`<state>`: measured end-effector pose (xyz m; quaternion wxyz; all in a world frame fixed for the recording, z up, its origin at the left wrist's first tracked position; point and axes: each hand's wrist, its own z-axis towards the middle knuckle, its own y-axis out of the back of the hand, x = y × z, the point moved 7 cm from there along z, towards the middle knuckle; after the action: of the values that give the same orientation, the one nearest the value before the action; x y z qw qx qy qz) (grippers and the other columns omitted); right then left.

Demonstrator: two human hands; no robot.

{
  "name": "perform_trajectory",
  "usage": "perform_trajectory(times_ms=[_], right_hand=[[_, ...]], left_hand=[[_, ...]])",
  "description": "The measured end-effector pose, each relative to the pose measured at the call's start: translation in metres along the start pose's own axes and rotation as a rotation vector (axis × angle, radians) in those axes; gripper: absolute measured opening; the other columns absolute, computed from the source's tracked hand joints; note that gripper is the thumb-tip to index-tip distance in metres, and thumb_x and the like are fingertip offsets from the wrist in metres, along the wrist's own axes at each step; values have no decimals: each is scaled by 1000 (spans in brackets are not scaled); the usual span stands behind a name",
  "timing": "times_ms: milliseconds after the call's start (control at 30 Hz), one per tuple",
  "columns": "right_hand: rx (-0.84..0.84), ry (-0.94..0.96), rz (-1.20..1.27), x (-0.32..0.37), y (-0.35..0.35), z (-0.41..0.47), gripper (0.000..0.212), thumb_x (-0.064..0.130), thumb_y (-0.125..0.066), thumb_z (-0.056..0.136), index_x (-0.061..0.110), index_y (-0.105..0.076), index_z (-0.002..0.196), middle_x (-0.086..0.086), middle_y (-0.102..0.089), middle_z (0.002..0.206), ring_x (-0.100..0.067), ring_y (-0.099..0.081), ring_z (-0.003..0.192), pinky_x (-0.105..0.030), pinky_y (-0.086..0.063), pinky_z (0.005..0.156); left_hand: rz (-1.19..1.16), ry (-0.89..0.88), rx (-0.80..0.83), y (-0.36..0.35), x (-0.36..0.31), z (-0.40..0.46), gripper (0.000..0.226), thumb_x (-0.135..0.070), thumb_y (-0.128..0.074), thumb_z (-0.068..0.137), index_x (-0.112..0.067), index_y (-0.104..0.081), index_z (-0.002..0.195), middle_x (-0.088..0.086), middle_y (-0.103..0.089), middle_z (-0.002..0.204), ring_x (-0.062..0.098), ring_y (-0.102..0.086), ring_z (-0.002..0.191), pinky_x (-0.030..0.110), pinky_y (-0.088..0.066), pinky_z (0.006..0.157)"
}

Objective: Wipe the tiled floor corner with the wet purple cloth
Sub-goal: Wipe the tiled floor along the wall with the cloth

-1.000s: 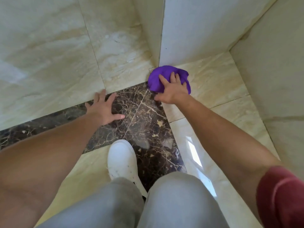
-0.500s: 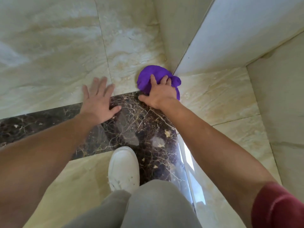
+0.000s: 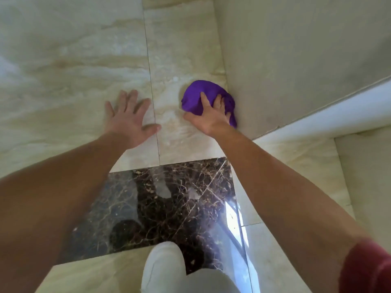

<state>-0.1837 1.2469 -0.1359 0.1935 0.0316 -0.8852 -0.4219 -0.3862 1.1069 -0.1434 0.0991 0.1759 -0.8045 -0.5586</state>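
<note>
Right now the purple cloth (image 3: 208, 98) sits bunched, right of frame centre, against the wall base (image 3: 243, 115). Right hand (image 3: 208, 117) presses flat on it, fingers spread. Left hand (image 3: 129, 121) splayed on cream tile (image 3: 63, 81), holding nothing, farther from the corner.

Glossy beige marble floor (image 3: 74, 66), dark veined strip (image 3: 169, 204), pale wall (image 3: 296, 49).
</note>
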Motion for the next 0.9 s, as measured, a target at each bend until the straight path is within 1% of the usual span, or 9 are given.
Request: perform_trajectory(times_ms=[100,200,267,400,500,567,633,800,900], right_hand=[[-22,-5,-19,14,17,37,104,81,-49,76,40,1,158,-16,15,168,-31,13,156,-58,2,121],[-40,-3,-92,28,30,75,105,82,-48,75,41,4,158,-16,15,168,-32,12,156,-59,0,121],[-40,-2,-111,39,41,100,106,84,-46,74,42,4,157,-16,14,168,-33,11,156,-60,0,121],[-58,17,-136,60,66,143,105,83,-45,75,41,5,157,-17,14,168,-34,11,156,-60,-1,120],[-65,11,-147,74,81,173,104,82,-45,76,43,4,157,-15,13,169,-33,11,156,-60,-1,120],[-78,6,-151,82,91,190,102,80,-47,78,42,4,157,-14,13,169,-33,10,156,-59,-1,121],[-88,12,-175,88,102,207,99,79,-46,81,42,5,157,-13,13,169,-32,9,156,-58,-1,121],[-73,44,-163,115,144,266,86,78,-35,88,41,-1,158,-9,9,170,-32,5,157,-55,-5,124],[-77,39,-162,132,163,298,80,71,-39,92,42,-5,158,-8,5,171,-32,2,157,-52,-6,124]], left_hand=[[-31,42,-24,11,19,30,88,-85,-11,84,-37,-3,158,5,11,171,32,13,157,65,-2,122],[-21,57,-6,13,37,53,90,-86,-8,84,-37,0,159,9,15,170,33,14,156,65,0,121],[-24,49,-51,15,44,62,88,-82,-10,88,-33,-3,160,10,13,170,33,13,157,65,0,122],[-83,62,-197,35,55,100,86,-72,-18,94,-18,-15,160,10,7,171,31,10,157,62,3,123],[-105,103,-209,43,75,135,87,-73,-15,94,-19,-11,161,10,7,171,30,12,157,60,4,124],[-138,144,-199,43,91,149,91,-79,-9,90,-23,-8,161,11,7,171,29,12,157,60,4,124],[-147,148,-200,39,100,154,93,-83,-6,87,-27,-5,161,10,7,171,27,13,157,59,4,124],[-140,131,-291,33,108,159,84,-78,-14,93,-32,-3,161,3,6,172,22,13,158,57,2,125],[-153,126,-321,35,109,159,79,-74,-17,95,-32,-7,162,4,2,172,23,9,158,57,0,125]])
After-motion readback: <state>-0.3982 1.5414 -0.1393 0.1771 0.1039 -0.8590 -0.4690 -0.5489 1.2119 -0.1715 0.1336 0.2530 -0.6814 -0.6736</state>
